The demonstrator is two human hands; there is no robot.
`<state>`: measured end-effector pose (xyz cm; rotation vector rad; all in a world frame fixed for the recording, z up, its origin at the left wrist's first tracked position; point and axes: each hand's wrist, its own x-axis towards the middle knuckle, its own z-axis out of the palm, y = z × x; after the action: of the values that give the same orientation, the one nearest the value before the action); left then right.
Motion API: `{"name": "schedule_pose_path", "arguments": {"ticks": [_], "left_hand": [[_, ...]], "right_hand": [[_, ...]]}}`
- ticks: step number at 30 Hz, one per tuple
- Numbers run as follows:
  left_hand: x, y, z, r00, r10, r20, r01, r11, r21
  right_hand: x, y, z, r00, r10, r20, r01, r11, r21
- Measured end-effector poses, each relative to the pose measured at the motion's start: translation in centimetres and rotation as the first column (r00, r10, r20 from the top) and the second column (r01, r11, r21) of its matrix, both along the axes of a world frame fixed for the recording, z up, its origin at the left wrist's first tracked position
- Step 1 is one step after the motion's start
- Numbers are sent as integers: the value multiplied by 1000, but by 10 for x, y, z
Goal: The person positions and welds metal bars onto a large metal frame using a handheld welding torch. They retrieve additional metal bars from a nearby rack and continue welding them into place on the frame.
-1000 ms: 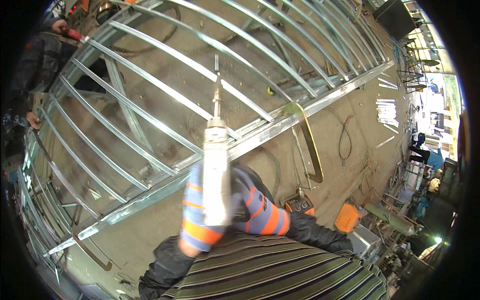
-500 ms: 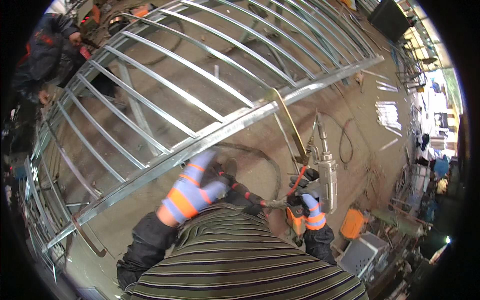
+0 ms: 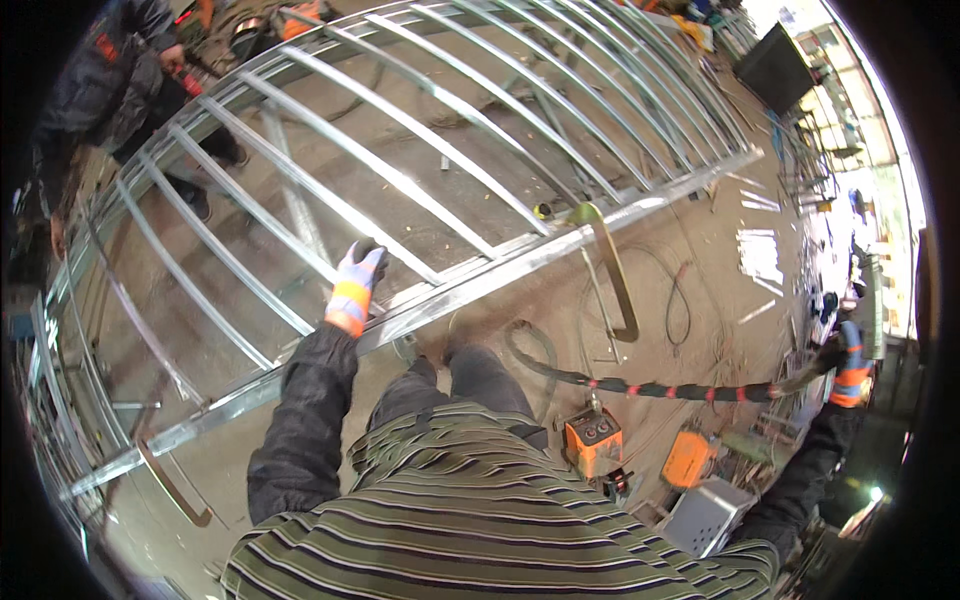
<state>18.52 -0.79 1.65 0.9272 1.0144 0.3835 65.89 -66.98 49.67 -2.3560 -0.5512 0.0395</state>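
Observation:
My left hand (image 3: pixel 353 290), in a purple and orange glove with dark fingertips, is over the metal frame (image 3: pixel 455 293), its fingers curled at one of the slats (image 3: pixel 300 225). Far out to the right, my right hand (image 3: pixel 852 368) is closed round a grey metal welding gun (image 3: pixel 873 305), partly lost in the dark rim. From the gun a thick black cable (image 3: pixel 655 390) with red bands runs left across the floor in front of me. A brass-coloured clamp (image 3: pixel 618 280) hangs on the frame's near rail, and another clamp (image 3: pixel 168 488) grips its left end.
An orange machine with knobs (image 3: pixel 593 442), an orange case (image 3: pixel 688 457) and a grey metal box (image 3: pixel 708 515) stand at the lower right. Loose metal pieces (image 3: pixel 760 258) lie on the floor to the right. Another person (image 3: pixel 110 85) stands beyond the frame at upper left.
My left hand has moved up and forward onto the frame. My right hand has swung the welding gun far out to the right, stretching the cable across.

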Motion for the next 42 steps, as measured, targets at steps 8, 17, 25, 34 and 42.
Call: {"name": "schedule_pose_path", "arguments": {"ticks": [8, 17, 25, 34, 42], "left_hand": [[33, -12, -19, 928, 196, -316, -117, 961, 251], [35, -35, -11, 958, 243, -155, -260, 960, -106], [24, -48, -4, 977, 120, -177, -116, 993, 35], [24, -54, 5, 965, 98, -242, -76, 992, 101], [24, -59, 0, 957, 112, -267, -56, 976, 209]], "right_hand": [[103, 288, 69, 734, 647, 206, -513, 727, -456], [2, 607, -162, 27, 953, -301, -991, -14, -131], [-63, 649, -291, -453, 653, -607, -880, -220, 420], [-81, 646, -333, -537, 545, -643, -799, -86, 595], [-84, 647, -331, -471, 314, -825, -882, -151, 446]]}}
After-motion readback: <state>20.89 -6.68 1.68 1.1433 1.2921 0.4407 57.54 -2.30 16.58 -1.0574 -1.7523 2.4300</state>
